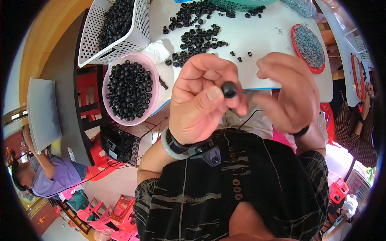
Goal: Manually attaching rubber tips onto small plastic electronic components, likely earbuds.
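My left hand (199, 98) is raised in front of my chest, over the near edge of the white table (257, 72). It pinches a small round black plastic piece (229, 89) between thumb and fingers. To its right, my right hand (290, 92) is held up apart from the piece, slightly blurred. Its thumb and fingers are curved with a wide gap between them, and nothing shows in the gap. Beyond my hands, loose black round pieces (197, 42) lie scattered on the table, along with a few smaller black parts (240, 59).
Left of my hands stands a pink bowl (155, 90) full of black hollow pieces, beside a white perforated basket (140, 28) of similar ones. A red plate (294, 42) holds small grey metal parts. A green basket (241, 5) stands at the back. Other people sit at both sides.
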Demonstrator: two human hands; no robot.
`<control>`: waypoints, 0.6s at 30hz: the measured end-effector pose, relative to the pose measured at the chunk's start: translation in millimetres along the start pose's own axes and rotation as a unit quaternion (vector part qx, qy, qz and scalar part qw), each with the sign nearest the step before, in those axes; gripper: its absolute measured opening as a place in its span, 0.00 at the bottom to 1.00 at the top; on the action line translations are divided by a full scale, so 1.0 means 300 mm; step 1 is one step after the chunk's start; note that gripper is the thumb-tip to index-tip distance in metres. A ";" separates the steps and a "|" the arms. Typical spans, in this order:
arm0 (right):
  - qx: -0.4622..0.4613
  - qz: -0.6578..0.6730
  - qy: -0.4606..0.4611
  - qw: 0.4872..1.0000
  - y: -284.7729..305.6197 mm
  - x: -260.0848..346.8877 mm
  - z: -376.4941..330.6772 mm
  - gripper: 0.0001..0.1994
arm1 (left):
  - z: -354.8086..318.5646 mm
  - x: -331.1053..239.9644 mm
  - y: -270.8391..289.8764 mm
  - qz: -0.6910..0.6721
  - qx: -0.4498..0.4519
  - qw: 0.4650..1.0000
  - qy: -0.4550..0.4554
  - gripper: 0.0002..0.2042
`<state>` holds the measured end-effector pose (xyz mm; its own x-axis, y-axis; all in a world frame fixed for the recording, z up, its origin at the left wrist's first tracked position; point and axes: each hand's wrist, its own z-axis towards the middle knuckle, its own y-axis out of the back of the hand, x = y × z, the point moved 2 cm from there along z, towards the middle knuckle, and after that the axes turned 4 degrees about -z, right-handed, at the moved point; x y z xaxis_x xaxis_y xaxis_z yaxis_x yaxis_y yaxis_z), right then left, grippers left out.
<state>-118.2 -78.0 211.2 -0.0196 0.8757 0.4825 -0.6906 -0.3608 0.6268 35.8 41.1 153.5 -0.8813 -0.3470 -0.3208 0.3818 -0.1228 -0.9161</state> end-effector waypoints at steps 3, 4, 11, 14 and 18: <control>-0.010 0.047 0.047 0.998 -0.020 0.054 0.000 0.24 | -0.012 0.012 -0.041 -0.011 0.006 1.000 0.016 0.20; -0.017 0.079 0.051 0.995 -0.026 0.061 -0.003 0.26 | -0.018 0.014 -0.048 -0.009 -0.011 0.999 0.029 0.20; 0.025 0.069 0.080 0.994 -0.047 0.046 0.018 0.25 | -0.050 0.026 -0.008 -0.030 -0.028 0.998 0.047 0.20; 0.053 0.170 -0.019 0.984 -0.069 0.035 0.009 0.22 | -0.053 0.040 -0.014 -0.018 -0.068 0.997 0.037 0.21; 0.041 0.211 -0.020 0.976 -0.101 0.008 -0.019 0.21 | -0.059 0.029 -0.003 0.001 -0.070 0.997 0.029 0.22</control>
<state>-101.5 -63.1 189.8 -0.2611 0.6302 0.7312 -0.5667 -0.7133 0.4124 23.0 54.6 147.2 -0.8967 -0.2922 -0.3324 0.3446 0.0100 -0.9387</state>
